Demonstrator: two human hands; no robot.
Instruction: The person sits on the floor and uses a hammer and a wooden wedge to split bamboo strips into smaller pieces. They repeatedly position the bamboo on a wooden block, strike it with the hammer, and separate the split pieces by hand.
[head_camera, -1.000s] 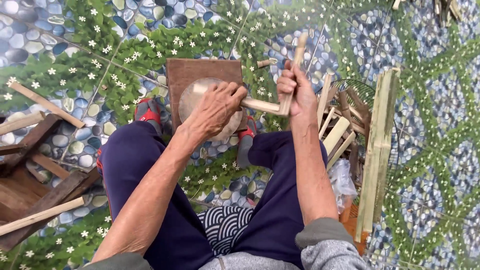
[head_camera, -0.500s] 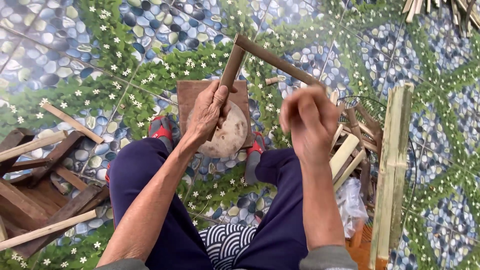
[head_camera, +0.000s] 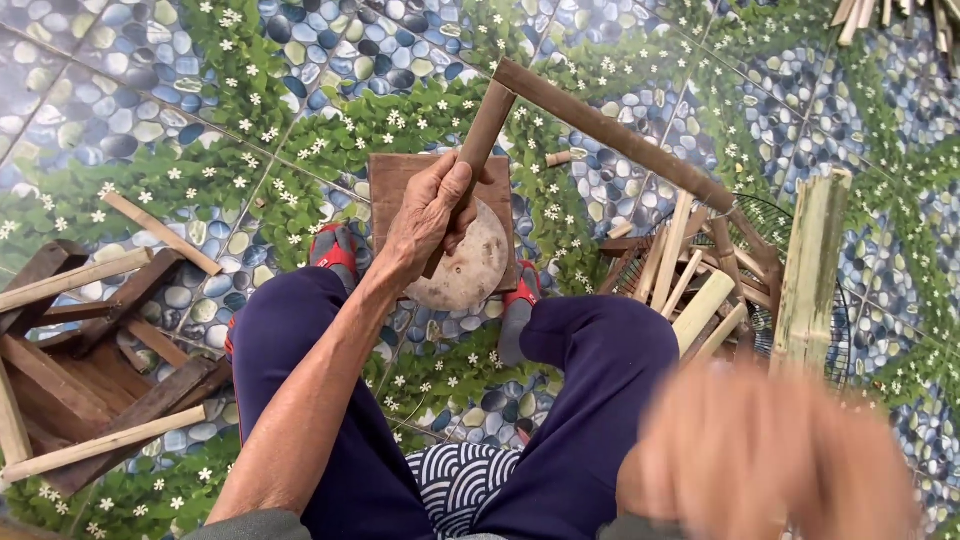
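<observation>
My left hand is shut on a short brown bamboo stick. The stick stands tilted with its lower end on a round wooden block, which lies on a square brown board between my feet. A longer brown strip meets the stick's top end and slopes down to the right, towards a heap of slats. My right hand is a blur low at the right, above my right knee and away from the stick. Whether it holds anything cannot be made out.
Cut bamboo slats lie heaped in a wire basket at the right, beside an upright green bamboo slab. Dark wood offcuts and pale sticks lie at the left. The floor is pebble-patterned tile. My feet wear red sandals.
My right hand let go of the strip, dropped from beside the block and swung down to the lower right. My left hand shifted from the block's top to gripping the stick upright.
</observation>
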